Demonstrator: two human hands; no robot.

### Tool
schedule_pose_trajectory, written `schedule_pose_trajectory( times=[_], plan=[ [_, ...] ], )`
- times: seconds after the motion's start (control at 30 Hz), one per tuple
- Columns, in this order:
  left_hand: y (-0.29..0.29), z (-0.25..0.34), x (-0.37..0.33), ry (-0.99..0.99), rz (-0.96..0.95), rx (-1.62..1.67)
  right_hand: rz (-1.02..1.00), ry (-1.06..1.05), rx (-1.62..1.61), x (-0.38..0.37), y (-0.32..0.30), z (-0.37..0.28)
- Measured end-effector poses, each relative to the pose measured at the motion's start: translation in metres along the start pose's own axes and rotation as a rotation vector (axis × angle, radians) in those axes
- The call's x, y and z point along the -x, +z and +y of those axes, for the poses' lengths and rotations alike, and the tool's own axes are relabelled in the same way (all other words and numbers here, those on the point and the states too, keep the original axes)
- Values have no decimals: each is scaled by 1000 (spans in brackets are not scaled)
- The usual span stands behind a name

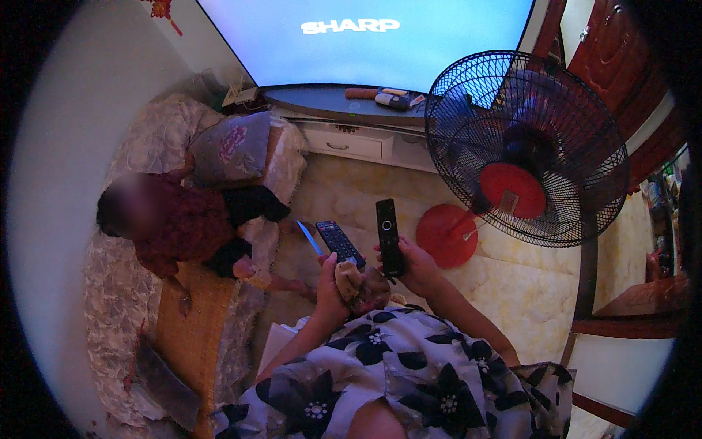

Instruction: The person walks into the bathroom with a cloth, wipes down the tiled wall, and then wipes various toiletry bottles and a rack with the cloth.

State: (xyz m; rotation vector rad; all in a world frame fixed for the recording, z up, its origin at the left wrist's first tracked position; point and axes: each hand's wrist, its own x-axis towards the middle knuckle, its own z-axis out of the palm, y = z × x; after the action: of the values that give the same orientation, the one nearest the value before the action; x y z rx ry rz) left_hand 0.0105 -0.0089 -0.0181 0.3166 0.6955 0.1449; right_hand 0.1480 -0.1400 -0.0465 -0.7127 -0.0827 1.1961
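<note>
My left hand (pixel 333 293) is closed around a dark remote control (pixel 338 243) with many small buttons. A thin, bright blue strip (pixel 309 238) sticks up beside that remote at the same hand; its kind cannot be made out. A crumpled brown cloth (pixel 349 282) bunches against my left fingers, in front of my lap. In my right hand (pixel 417 269) stands a slim black remote control (pixel 389 238) with a round ring button near its top. My fingers wrap its sides, and the two remotes are apart.
A large lit television (pixel 365 51) stands on a white cabinet (pixel 344 143) ahead. To the right is a red-and-black standing fan (pixel 526 146) on a red base (pixel 446 235). A person (pixel 183 219) sits on the cloth-covered sofa (pixel 139 293) at left, near a cushion (pixel 232 146).
</note>
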Motion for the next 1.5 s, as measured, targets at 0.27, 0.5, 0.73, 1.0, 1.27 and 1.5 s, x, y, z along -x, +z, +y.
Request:
schedule_pose_trajectory(
  times=[0.27,0.5,0.73,1.0,1.27,1.5],
  plan=[
    [1,-2,-5,12,31,-9,40,-58,83,-3,-5,-7],
    [14,2,5,24,71,-6,-47,-49,94,-3,5,-10],
    [4,0,2,-57,-36,30,93,91,-33,-4,6,-9],
    [-22,-9,-10,182,71,-268,105,34,299,1,15,-8],
    [-1,3,-6,9,-16,-140,121,110,-18,-9,9,-1],
    [13,-3,10,-87,146,-3,110,167,-24,-2,3,5]
  ],
)
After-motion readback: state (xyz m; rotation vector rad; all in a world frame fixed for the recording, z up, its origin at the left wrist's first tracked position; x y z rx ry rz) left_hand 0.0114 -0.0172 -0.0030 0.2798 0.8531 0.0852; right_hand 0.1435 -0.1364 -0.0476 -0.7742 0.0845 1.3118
